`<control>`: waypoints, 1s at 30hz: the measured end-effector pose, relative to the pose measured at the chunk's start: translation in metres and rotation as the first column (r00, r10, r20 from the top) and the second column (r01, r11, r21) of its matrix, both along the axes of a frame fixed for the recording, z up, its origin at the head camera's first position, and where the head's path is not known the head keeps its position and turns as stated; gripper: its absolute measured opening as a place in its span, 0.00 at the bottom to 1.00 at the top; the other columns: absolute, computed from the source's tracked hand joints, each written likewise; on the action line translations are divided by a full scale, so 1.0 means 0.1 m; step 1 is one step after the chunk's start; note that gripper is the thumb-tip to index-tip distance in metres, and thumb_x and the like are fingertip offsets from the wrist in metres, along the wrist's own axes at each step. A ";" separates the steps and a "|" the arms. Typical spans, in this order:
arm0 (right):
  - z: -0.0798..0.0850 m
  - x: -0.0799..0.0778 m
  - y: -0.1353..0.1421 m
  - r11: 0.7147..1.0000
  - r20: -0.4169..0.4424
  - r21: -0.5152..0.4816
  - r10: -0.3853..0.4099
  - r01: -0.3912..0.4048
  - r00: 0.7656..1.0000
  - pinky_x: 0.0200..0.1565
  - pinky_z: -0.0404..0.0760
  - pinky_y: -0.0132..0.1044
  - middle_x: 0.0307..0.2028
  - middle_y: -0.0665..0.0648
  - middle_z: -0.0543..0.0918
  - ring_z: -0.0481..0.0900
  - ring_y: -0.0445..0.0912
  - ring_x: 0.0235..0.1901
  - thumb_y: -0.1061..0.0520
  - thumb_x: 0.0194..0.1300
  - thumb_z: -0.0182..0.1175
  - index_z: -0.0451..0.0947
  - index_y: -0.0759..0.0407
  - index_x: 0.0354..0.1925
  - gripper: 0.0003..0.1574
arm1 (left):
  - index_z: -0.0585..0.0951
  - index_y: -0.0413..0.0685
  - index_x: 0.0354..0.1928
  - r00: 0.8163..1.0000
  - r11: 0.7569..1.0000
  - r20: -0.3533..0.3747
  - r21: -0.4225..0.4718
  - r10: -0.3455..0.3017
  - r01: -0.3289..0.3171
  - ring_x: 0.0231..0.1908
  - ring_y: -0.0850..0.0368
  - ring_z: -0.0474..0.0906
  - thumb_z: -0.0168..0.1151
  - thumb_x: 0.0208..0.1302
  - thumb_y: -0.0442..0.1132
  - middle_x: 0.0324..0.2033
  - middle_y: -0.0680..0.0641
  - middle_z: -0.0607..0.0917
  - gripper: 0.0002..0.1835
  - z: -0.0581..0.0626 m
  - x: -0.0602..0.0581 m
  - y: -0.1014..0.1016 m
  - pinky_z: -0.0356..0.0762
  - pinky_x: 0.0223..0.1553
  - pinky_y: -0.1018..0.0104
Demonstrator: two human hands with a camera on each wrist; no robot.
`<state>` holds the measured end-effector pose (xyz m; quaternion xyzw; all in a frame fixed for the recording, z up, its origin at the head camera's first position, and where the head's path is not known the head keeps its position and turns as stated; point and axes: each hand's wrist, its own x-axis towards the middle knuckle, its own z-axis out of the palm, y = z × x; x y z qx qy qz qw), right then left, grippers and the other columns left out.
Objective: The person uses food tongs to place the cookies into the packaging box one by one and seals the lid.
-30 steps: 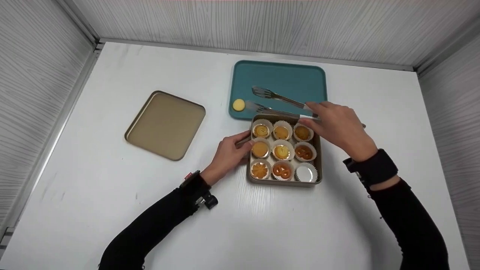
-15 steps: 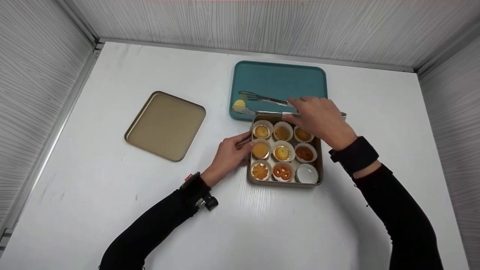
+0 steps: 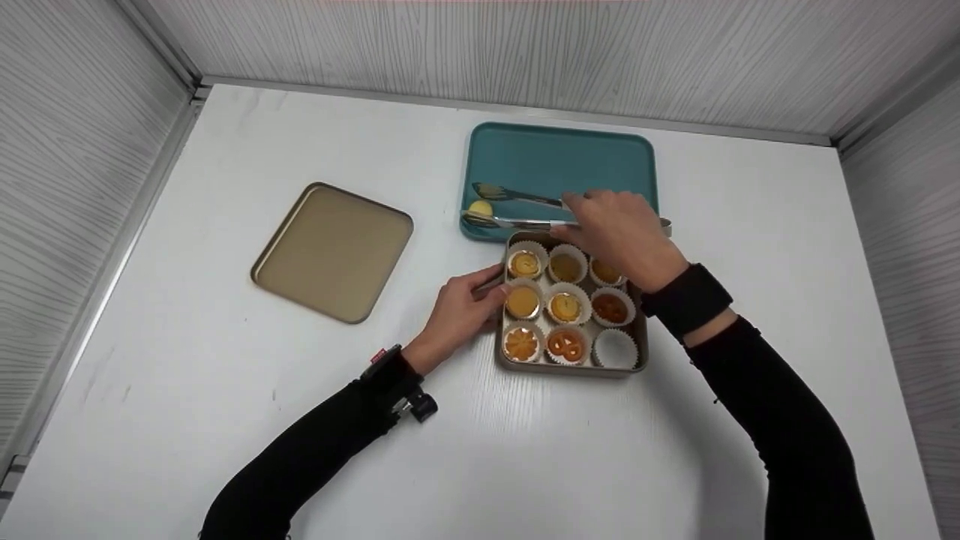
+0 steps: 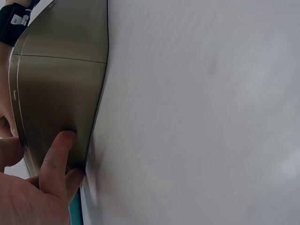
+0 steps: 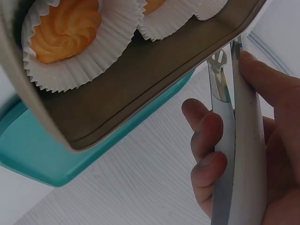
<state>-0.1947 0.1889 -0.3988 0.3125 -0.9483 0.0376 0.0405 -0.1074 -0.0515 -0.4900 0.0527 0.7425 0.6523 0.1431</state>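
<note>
A square metal tin [image 3: 574, 369] holds cookies in white paper cups; the cup [image 3: 616, 350] at its near right corner has no cookie. My left hand [image 3: 463, 307] steadies the tin's left side, thumb at the rim and fingers [image 4: 58, 161] against the outer wall. With my right hand [image 3: 626, 236] I grip metal tongs [image 3: 521, 223] by their pale handles [image 5: 248, 140], above the tin's far edge. The tongs' arms are spread apart, and a round yellow cookie [image 3: 481, 207] on the teal tray [image 3: 562, 154] shows between their tips.
The tin's gold lid [image 3: 334, 255] lies on the white table [image 3: 375, 465] to the left. Behind the tin, the teal tray reaches almost to the back wall [image 3: 525, 60]. Grey wood-grain panels enclose the table at the sides.
My right hand and the tongs have shifted left, bringing the tips from right of the yellow cookie to either side of it. The left hand keeps its place on the tin.
</note>
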 end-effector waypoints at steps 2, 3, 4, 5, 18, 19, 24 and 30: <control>0.00 0.00 0.00 1.000 0.012 0.006 -0.010 0.010 1.000 0.24 0.81 0.50 0.29 0.64 0.84 0.81 0.57 0.25 0.41 0.73 0.65 0.83 0.65 0.54 0.29 | 0.71 0.36 0.73 1.000 1.000 -0.006 0.003 -0.001 0.001 0.63 0.48 0.79 0.60 0.77 0.38 0.68 0.38 0.76 0.27 -0.01 0.00 0.00 0.80 0.58 0.63; -0.01 0.00 0.00 1.000 0.018 0.005 -0.015 0.015 1.000 0.25 0.81 0.50 0.30 0.64 0.84 0.81 0.57 0.25 0.42 0.73 0.64 0.83 0.65 0.54 0.29 | 0.71 0.36 0.73 1.000 1.000 -0.007 0.005 0.000 0.000 0.63 0.48 0.79 0.60 0.77 0.38 0.68 0.38 0.76 0.27 -0.01 0.00 0.00 0.80 0.58 0.63; -0.01 0.00 0.00 1.000 0.023 0.002 -0.019 0.019 1.000 0.25 0.81 0.50 0.30 0.64 0.84 0.81 0.57 0.25 0.42 0.74 0.64 0.83 0.65 0.54 0.28 | 0.71 0.36 0.73 1.000 1.000 -0.006 0.005 0.001 -0.001 0.63 0.48 0.79 0.60 0.77 0.38 0.68 0.38 0.76 0.27 -0.01 0.00 0.01 0.81 0.58 0.63; -0.02 -0.01 0.01 1.000 0.026 0.000 -0.023 0.023 0.999 0.26 0.81 0.50 0.30 0.64 0.84 0.81 0.57 0.25 0.42 0.74 0.64 0.83 0.65 0.54 0.28 | 0.71 0.36 0.73 1.000 1.000 -0.004 0.009 0.003 -0.003 0.63 0.48 0.79 0.60 0.77 0.38 0.68 0.38 0.76 0.27 -0.01 0.00 0.01 0.81 0.57 0.63; -0.08 -0.03 0.25 0.997 0.032 -0.036 -0.068 0.069 0.997 0.25 0.81 0.51 0.27 0.63 0.84 0.81 0.56 0.23 0.43 0.73 0.66 0.85 0.65 0.49 0.25 | 0.72 0.36 0.72 1.000 1.000 -0.003 0.012 0.003 -0.003 0.63 0.49 0.79 0.59 0.77 0.37 0.68 0.39 0.77 0.26 -0.02 0.01 0.02 0.83 0.54 0.64; -0.08 -0.03 0.28 0.996 0.037 -0.037 -0.078 0.079 0.996 0.26 0.82 0.51 0.28 0.63 0.84 0.81 0.56 0.24 0.44 0.72 0.66 0.85 0.65 0.50 0.25 | 0.72 0.36 0.72 1.000 1.000 -0.001 0.012 0.002 -0.002 0.63 0.49 0.79 0.59 0.77 0.37 0.68 0.39 0.77 0.26 -0.01 0.01 0.01 0.83 0.54 0.63; -0.08 -0.04 0.42 0.990 0.058 -0.056 -0.124 0.128 0.991 0.25 0.80 0.51 0.25 0.62 0.82 0.78 0.54 0.23 0.45 0.72 0.67 0.83 0.63 0.46 0.22 | 0.72 0.36 0.72 1.000 1.000 -0.003 0.016 0.009 -0.009 0.63 0.49 0.79 0.59 0.77 0.37 0.67 0.39 0.77 0.26 0.00 0.00 0.01 0.83 0.52 0.64; -0.06 -0.02 0.57 0.981 0.104 -0.069 -0.175 0.183 0.979 0.27 0.79 0.53 0.26 0.62 0.82 0.79 0.55 0.24 0.45 0.72 0.67 0.82 0.63 0.48 0.21 | 0.73 0.39 0.72 1.000 1.000 0.006 0.007 0.015 -0.015 0.62 0.50 0.80 0.60 0.76 0.38 0.67 0.40 0.78 0.26 0.00 0.00 0.01 0.85 0.50 0.64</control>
